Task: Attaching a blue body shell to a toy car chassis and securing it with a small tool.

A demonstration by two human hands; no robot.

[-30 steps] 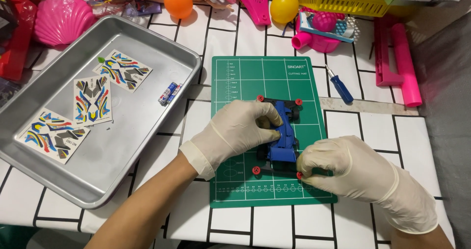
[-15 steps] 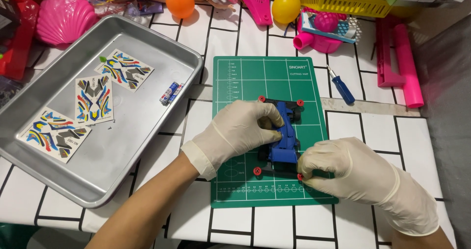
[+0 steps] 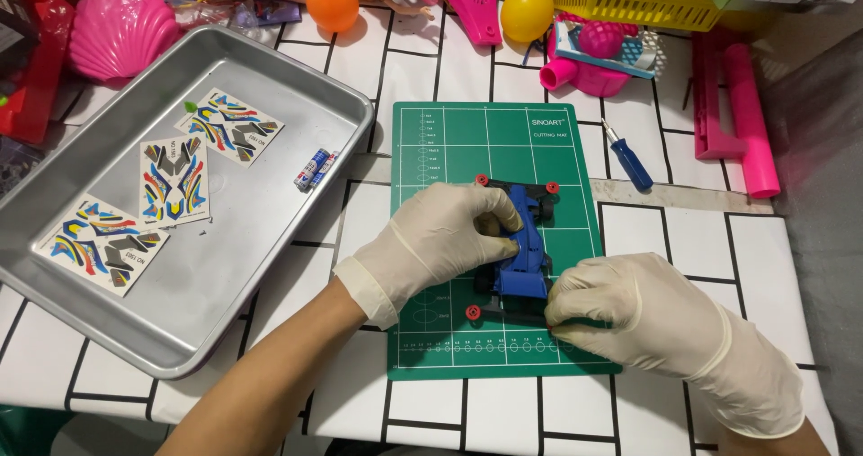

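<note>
A small blue toy car [image 3: 521, 249] is being held on a green cutting mat [image 3: 449, 150], which is lying on a white tiled table [image 3: 683, 240]. The car is being gripped from its left side by the gloved left hand [image 3: 431, 240], whose fingers are being curled over the body near the front; the bare forearm is being angled up from the lower left. The rear end of the car is being pinched by the gloved right hand [image 3: 629, 308], whose fingers are being bent down and closed against the car's back corner, with the wrist being extended toward the lower right. Both hands are closed on the car, not spread. Small red rollers are being shown at the car's corners, one near the front [image 3: 552, 187] and one at the rear left [image 3: 473, 312].

To the left of the mat, a metal tray [image 3: 297, 240] is being kept on the table. Three colourful sticker sheets [image 3: 175, 182] are lying flat in it, well apart from the hands, and two small batteries [image 3: 313, 169] are lying side by side near its right wall. A blue-handled screwdriver [image 3: 629, 157] is lying just right of the mat. At the far edge, a yellow basket [image 3: 629, 6], an orange ball [image 3: 332, 0] and a yellow ball [image 3: 527, 11] are being seen.
</note>
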